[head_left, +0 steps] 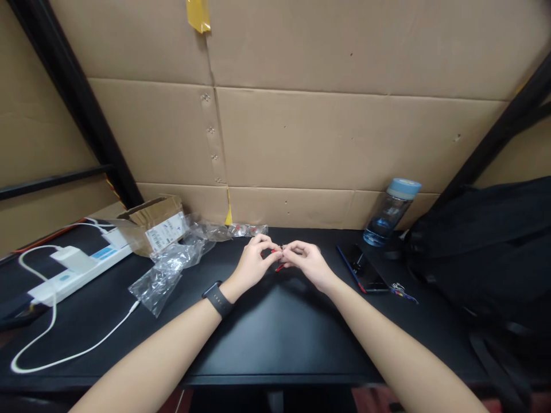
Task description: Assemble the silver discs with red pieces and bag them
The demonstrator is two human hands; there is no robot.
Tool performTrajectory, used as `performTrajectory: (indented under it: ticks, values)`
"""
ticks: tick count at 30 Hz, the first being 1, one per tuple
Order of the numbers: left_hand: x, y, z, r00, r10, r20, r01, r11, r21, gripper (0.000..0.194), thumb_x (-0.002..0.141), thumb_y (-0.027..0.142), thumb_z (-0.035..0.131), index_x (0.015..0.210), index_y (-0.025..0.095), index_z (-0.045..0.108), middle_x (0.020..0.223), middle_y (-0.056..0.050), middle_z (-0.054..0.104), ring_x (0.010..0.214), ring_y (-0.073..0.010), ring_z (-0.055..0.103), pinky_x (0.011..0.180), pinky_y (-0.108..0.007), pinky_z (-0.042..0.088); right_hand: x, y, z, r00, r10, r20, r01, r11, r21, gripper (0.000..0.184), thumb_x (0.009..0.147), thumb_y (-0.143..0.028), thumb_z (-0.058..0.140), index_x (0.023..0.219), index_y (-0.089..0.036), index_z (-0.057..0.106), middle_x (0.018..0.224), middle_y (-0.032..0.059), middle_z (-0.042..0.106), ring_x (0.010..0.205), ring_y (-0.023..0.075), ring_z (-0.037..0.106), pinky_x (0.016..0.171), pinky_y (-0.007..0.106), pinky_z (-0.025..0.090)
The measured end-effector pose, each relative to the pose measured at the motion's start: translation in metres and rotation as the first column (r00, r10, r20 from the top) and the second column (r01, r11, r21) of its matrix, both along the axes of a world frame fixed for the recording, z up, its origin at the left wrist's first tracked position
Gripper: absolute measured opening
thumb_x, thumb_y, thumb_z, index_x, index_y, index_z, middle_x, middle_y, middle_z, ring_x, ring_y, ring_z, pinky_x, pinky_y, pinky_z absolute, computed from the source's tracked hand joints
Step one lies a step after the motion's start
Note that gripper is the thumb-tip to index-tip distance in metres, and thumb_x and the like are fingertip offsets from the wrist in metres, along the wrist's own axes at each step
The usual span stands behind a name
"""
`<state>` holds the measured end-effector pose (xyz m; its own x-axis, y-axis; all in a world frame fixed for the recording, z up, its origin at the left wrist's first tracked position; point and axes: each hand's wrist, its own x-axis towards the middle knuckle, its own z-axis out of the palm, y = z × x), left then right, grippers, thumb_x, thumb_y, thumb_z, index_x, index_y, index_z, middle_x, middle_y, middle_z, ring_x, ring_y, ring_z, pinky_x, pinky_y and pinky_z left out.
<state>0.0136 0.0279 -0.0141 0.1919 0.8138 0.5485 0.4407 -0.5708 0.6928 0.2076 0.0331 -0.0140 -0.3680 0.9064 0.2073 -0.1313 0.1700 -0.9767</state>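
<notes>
My left hand (253, 264) and my right hand (309, 263) meet over the black table, fingertips pinched close together. Between them is a small red, cord-like item (279, 268), part of it hanging below the fingers. A bit of red also shows at my left fingertips. Both hands are closed on this item, but the fingers cover most of it, so its exact kind cannot be made out. A dark watch sits on my left wrist.
Clear plastic packaging (172, 261) and an open cardboard box (157, 223) lie left, beside a white power strip (81, 275) with a white cable. Right are a phone (373, 278), a blue-and-red pen (350, 269), keys (399, 289), a water bottle (390, 212) and a black backpack (486, 246).
</notes>
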Motion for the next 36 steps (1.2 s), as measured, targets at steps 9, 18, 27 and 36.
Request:
performTrajectory:
  ticks: [9, 18, 27, 36]
  values:
    - [-0.001, -0.001, 0.003, 1.000, -0.004, 0.004, 0.004, 1.000, 0.010, 0.009, 0.088, 0.030, 0.071, 0.089, 0.023, 0.077, 0.098, -0.004, 0.059, 0.096, -0.0204, 0.061, 0.091, -0.034, 0.049, 0.003, 0.003, 0.002, 0.986, -0.035, 0.163, 0.008, 0.986, 0.164, 0.031, 0.084, -0.048, 0.073, 0.088, -0.017, 0.070, 0.089, 0.0050, 0.072, 0.081, 0.0184, 0.069, 0.074, 0.031, 0.057]
    - [0.002, -0.002, 0.001, 0.999, -0.016, -0.029, 0.017, 0.999, 0.029, 0.012, 0.093, 0.031, 0.065, 0.094, 0.023, 0.073, 0.101, -0.005, 0.062, 0.099, -0.0207, 0.061, 0.088, -0.032, 0.049, 0.008, 0.006, 0.002, 0.941, -0.047, 0.336, -0.038, 0.970, 0.241, 0.031, 0.092, -0.047, 0.062, 0.082, -0.019, 0.072, 0.113, 0.0083, 0.065, 0.095, 0.0202, 0.064, 0.071, 0.030, 0.055]
    - [0.003, -0.014, 0.008, 0.942, 0.017, -0.336, 0.024, 0.993, 0.118, 0.023, 0.091, 0.033, 0.065, 0.114, 0.030, 0.068, 0.125, -0.006, 0.062, 0.121, -0.0274, 0.053, 0.101, -0.044, 0.039, 0.013, 0.005, 0.008, 0.868, -0.230, 0.440, -0.009, 0.879, 0.477, 0.015, 0.088, -0.030, 0.065, 0.080, -0.020, 0.073, 0.107, 0.0072, 0.066, 0.092, 0.0194, 0.064, 0.067, 0.029, 0.051]
    - [0.000, -0.008, -0.003, 0.889, 0.003, -0.458, 0.035, 0.997, 0.076, 0.022, 0.098, 0.038, 0.057, 0.116, 0.034, 0.069, 0.136, -0.004, 0.061, 0.127, -0.0281, 0.047, 0.102, -0.046, 0.035, 0.014, 0.009, 0.006, 0.833, -0.284, 0.475, 0.056, 0.897, 0.437, 0.018, 0.089, -0.029, 0.063, 0.077, -0.020, 0.072, 0.114, 0.0074, 0.063, 0.087, 0.0183, 0.064, 0.070, 0.031, 0.051]
